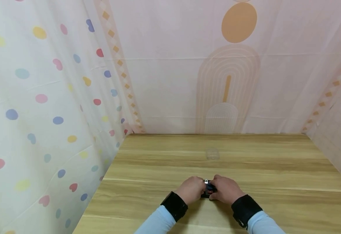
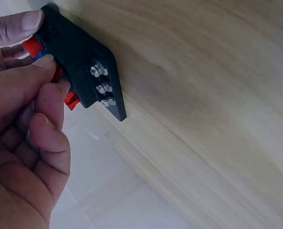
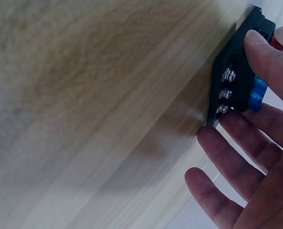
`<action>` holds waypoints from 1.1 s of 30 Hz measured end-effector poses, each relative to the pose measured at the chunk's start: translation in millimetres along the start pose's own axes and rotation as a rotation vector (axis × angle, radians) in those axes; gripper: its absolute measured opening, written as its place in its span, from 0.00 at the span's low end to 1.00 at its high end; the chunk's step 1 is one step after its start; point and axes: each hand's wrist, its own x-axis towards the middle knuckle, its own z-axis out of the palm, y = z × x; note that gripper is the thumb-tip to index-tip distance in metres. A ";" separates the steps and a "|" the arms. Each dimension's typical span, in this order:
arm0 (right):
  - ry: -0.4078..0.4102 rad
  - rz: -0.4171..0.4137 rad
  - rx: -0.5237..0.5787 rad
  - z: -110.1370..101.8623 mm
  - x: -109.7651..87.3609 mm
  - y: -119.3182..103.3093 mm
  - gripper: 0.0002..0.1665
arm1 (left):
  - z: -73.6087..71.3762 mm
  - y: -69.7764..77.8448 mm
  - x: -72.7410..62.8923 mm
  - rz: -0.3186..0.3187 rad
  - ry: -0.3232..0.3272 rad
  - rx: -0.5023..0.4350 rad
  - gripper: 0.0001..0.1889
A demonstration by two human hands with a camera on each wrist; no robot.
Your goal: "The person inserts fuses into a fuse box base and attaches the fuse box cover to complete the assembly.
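Note:
A black fuse block (image 2: 79, 57) sits on the wooden table between both hands, with red blade fuses (image 2: 71, 100) and blue blade fuses (image 3: 257, 93) along its top. Silver screw terminals (image 2: 103, 88) line its sides. My left hand (image 1: 191, 189) has its thumb and fingers bent in at the fuse row, pinching a fuse there; the fingertips partly cover it. From the other side, my right hand (image 1: 226, 190) holds the block, thumb against its side wall and fingertips at its lower edge and end.
A clear plastic cover (image 1: 212, 153) lies on the table (image 1: 147, 162) beyond the hands. Patterned curtains (image 1: 164, 81) hang along the table's back and left edges.

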 end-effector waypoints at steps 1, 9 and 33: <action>-0.001 -0.001 0.000 -0.6 0.2 -0.1 0.23 | 0.0 -0.4 0.4 0.000 -0.002 -0.006 0.08; -0.023 0.013 0.005 -3.0 1.5 -0.1 0.21 | 0.3 -0.6 0.6 0.002 0.004 -0.002 0.09; -0.037 0.005 0.012 -5.6 1.9 2.5 0.31 | -4.8 -9.1 -3.3 -0.069 0.016 -0.035 0.09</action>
